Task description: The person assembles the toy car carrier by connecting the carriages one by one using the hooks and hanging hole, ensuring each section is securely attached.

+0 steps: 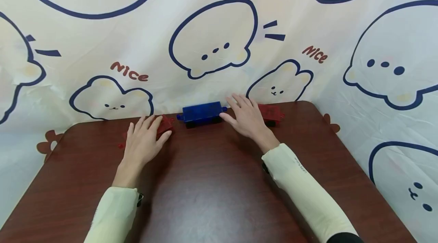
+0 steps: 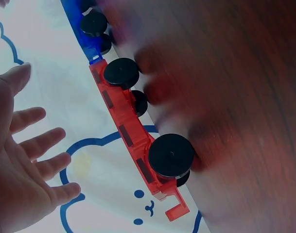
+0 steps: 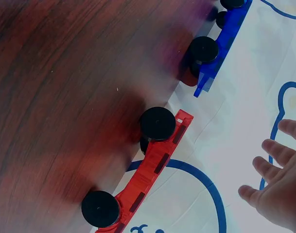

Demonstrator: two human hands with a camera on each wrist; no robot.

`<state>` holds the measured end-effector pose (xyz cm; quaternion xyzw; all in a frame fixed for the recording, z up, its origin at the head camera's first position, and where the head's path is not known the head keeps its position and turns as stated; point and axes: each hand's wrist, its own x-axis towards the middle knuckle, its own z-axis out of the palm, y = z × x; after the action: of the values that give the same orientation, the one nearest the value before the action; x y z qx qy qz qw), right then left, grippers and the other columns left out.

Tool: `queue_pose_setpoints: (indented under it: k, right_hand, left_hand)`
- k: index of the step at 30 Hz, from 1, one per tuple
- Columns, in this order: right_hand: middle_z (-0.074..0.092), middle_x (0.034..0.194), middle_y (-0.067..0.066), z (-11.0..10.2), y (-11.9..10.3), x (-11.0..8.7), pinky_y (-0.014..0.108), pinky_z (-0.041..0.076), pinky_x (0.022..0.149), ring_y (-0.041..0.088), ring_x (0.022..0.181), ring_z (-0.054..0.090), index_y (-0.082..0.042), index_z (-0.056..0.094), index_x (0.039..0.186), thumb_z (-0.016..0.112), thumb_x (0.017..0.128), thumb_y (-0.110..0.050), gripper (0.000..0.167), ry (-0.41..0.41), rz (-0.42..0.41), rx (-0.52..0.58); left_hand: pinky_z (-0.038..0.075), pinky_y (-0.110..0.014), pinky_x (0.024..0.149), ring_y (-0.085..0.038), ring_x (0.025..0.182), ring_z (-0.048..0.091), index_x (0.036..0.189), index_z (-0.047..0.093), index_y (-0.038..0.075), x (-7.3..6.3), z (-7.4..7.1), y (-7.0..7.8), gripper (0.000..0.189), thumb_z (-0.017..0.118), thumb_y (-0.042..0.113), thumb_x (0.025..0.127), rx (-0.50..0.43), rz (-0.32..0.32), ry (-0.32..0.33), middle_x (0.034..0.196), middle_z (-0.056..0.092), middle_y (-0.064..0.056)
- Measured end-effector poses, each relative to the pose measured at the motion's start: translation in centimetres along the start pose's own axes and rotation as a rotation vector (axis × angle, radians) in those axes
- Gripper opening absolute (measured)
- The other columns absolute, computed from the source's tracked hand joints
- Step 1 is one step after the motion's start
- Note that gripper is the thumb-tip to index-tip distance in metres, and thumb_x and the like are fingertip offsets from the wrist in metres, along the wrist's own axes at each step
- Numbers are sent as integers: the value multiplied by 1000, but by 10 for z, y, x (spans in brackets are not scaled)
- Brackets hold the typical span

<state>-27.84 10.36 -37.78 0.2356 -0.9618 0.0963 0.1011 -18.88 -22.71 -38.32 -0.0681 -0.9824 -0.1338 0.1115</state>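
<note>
Our left hand (image 1: 142, 142) hangs over the left red car (image 1: 165, 123) and our right hand (image 1: 247, 119) over the gap between the blue car (image 1: 202, 113) and right red car (image 1: 271, 112), both spread, gripping nothing, we guess because wheels (image 2: 171, 155) prop all three up along the table's (image 1: 205, 182) far edge.

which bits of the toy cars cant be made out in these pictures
Head: most of the left red plastic toy car, behind the left hand.
Head: inner end of the right red plastic toy car, behind the right hand.
Left wrist: far end of the blue plastic toy car, cut off by the top edge.
Right wrist: right red car's lower end, cut off by the bottom edge.
</note>
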Motion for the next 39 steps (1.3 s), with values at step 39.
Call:
queue_pose_setpoints:
  k: [39]
  right_hand:
    - [15,169,7,25,-41,42,64,6,119,33,155,6,-24,27,162,31,100,-71,78,-214,-45,-90]
  left_hand:
    - [-1,-77,111,-54,147,10,156,34,2,-2,3,-21,102,40,80,91,31,-118,-139,158,24,-34]
